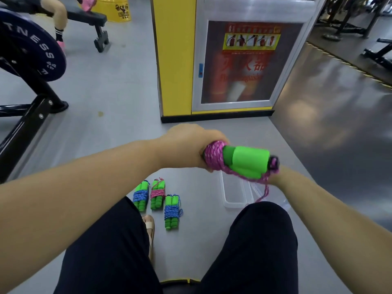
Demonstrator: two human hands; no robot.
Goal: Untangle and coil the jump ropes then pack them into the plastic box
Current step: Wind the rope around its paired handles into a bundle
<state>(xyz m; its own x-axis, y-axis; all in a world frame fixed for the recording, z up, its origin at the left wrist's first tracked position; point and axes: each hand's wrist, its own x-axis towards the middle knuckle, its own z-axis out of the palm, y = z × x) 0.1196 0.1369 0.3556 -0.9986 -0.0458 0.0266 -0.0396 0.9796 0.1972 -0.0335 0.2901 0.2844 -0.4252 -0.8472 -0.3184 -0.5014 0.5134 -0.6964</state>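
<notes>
My left hand grips a jump rope with green foam handles held side by side and pink cord wound around them. My right hand is mostly hidden behind the handle ends and holds the loose pink cord that trails down from it. Below them a clear plastic box stands on the grey floor, partly hidden by my right knee. Three coiled jump ropes lie on the floor between my knees: one with blue cord, one with pink cord, and another with blue cord.
A yellow pillar with a fire extinguisher cabinet stands straight ahead. A weight plate on a black rack is at the left, with a bench and a seated person's leg behind. My sandalled foot rests beside the coils.
</notes>
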